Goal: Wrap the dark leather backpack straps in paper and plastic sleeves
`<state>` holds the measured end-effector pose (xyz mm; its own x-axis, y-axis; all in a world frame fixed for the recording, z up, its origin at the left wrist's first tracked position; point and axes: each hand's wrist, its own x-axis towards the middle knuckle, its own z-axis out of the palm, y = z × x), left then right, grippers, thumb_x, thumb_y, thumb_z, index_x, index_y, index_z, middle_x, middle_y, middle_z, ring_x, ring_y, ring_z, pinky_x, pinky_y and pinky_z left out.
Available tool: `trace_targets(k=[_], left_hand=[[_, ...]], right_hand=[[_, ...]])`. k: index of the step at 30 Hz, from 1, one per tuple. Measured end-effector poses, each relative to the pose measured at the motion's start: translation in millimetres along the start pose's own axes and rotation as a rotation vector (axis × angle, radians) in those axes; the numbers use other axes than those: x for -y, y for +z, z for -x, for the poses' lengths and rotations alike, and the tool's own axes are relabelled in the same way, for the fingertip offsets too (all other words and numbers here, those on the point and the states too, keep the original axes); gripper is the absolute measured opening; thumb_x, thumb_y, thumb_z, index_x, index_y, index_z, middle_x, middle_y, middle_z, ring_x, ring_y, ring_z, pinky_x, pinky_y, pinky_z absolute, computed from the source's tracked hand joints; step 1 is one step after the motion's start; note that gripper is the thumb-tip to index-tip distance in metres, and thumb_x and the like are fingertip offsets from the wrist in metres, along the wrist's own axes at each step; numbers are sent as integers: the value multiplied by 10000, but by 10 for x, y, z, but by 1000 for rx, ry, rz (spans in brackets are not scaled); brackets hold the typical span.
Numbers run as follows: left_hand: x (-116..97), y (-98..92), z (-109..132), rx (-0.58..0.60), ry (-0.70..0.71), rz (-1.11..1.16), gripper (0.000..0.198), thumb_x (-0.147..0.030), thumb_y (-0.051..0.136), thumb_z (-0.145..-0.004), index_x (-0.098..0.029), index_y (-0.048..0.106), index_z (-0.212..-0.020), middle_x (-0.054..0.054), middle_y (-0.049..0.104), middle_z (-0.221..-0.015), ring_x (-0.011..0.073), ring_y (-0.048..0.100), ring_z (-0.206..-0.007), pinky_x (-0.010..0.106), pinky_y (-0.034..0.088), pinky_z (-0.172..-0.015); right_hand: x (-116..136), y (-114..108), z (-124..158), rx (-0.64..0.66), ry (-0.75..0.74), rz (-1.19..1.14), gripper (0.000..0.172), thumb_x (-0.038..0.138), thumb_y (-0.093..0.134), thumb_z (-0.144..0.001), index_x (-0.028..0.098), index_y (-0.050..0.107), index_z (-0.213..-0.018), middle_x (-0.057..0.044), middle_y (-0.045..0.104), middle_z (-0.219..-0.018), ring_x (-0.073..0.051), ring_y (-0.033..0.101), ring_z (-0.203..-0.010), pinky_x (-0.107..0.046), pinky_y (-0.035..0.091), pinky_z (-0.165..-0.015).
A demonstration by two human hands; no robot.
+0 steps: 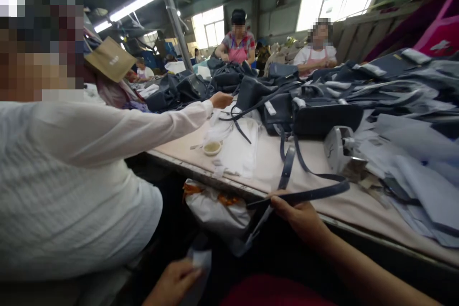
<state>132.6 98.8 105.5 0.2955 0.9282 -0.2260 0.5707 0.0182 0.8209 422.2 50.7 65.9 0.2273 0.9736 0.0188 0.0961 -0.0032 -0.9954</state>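
Spanning: worktable point(315, 158), pale top running from 9 o'clock toward 4 o'clock, near edge cutting across the lower half.
Sitting at 9 o'clock: co-worker in a white long-sleeved top point(71, 177), filling the left third, arm stretched toward the table centre.
Heaped at 12 to 3 o'clock: dark navy bags point(308, 110) and pale blue-grey cut panels point(412, 153), piled across the far and right side of the table.
Lying at centre: white cloth pieces point(238, 148), flat on the table beside a small round dish point(212, 147) of yellowish paste.
Hanging at 6 o'clock: white plastic sack point(215, 208), below the table's near edge.
Standing at 2 o'clock: grey metal device point(340, 150), just beside the panels; kind unclear.
Looping: navy strap point(311, 193), trailing from the bags over the table edge, down to 5 o'clock.
Gripping: right hand point(299, 215), at 5 o'clock, fingers closed on the navy strap just off the table edge.
Holding: left hand point(175, 279), at 6 o'clock, low in view, fingers curled on a small white piece point(201, 259), blurred.
Reaching: co-worker's hand point(220, 100), near 12 o'clock, touching the dark bags.
Seated at 12 to 1 o'clock: two further people point(238, 43), well apart, behind the heaps.
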Motion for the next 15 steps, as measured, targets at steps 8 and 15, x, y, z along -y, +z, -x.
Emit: trace_targets(k=[8,15], left_hand=[[158,498,-358,157,258,204,298,-409,643,-866,-133,725,-789,35,680,-774,159,588,-743,246,454,-710],[-23,579,-289,258,400,229,246,-273,545,-918,-166,709,-1068,51,668,-863,148,596,-790,259,478,-779]], right_hand=[[355,-144,-68,34,-105,43,304,464,689,-820,163,732,-801,-11,559,-608,-117,455,-556,-238,351,-491],[404,-107,-96,87,-120,41,290,440,684,-826,159,726,-769,1,550,-582,-111,456,-543,-239,368,-506]])
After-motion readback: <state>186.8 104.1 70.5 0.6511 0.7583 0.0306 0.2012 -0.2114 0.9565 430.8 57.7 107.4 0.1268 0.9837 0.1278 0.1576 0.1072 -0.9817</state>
